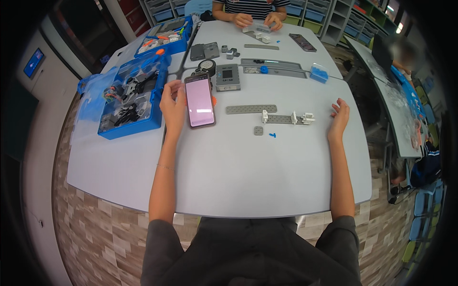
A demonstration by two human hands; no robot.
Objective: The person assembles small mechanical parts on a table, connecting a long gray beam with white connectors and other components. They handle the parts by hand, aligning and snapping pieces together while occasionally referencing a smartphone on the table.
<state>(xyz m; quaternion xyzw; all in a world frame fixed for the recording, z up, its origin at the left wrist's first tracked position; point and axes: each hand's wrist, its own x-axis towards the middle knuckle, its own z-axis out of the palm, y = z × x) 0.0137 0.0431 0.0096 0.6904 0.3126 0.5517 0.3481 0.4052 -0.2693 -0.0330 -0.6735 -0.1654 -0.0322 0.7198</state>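
My left hand (172,99) is beside the left edge of an upright smartphone (200,102) with a pale pink screen. Its fingers are loosely bent and apart, and I cannot tell if they touch the phone. On the right, my right hand (339,119) rests on the table, open, with nothing in it. Between the hands lies a grey perforated beam plate with white connector pieces (281,119) on it. Behind it is a bare long grey plate (251,109). A small square grey plate (258,130) and blue pins (272,135) lie nearer me.
A grey controller box (228,77) and a round black wheel (206,66) stand behind the phone. Blue parts bins (132,131) are at left. A small box of blue pieces (318,74) is at far right. Across the table, another person's hands (243,20) handle parts.
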